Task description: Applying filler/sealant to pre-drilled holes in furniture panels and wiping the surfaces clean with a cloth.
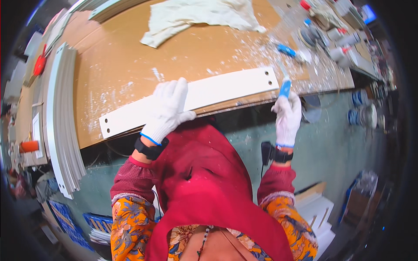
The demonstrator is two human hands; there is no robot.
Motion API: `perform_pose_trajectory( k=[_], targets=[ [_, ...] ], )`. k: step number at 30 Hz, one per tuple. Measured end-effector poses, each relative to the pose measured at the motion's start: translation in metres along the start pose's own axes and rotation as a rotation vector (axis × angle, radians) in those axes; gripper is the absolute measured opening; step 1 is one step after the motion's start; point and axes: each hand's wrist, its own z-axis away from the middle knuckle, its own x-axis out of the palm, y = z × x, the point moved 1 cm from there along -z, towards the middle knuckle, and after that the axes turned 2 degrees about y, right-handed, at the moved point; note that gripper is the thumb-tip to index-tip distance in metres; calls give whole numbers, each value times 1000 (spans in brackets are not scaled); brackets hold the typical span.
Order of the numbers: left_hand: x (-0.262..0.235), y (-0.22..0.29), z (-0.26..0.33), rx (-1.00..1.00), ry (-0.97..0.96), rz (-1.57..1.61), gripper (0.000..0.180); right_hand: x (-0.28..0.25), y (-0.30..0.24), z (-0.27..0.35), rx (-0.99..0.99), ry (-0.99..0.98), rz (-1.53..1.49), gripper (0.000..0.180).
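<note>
A long white strip [217, 89] with holes near both ends lies along the front edge of a brown workbench [122, 61]. My left hand [167, 111], in a white glove, presses flat on the strip near its middle. My right hand [287, 115], also gloved, grips a blue-handled tool [285, 87] upright at the strip's right end, off the bench edge. White flakes and dust are scattered over the bench around the strip.
A crumpled white cloth [196, 17] lies at the back of the bench. A stack of white strips [61, 117] hangs over the left side. Bottles and small tools [331, 39] crowd the back right. Blue crates [82, 222] stand on the floor at the lower left.
</note>
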Motion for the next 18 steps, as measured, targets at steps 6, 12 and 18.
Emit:
perform_pose_trajectory(
  k=[6, 12, 18],
  targets=[
    [10, -10, 8, 41, 146, 20, 80, -32, 10, -27, -32, 86, 121, 22],
    [1, -17, 57, -7, 293, 105, 60, -14, 5, -50, -69, 6, 459, 35],
    [-76, -6, 112, -130, 383, -228, 52, -9, 20, -77, -107, -109, 777, 40]
  ],
)
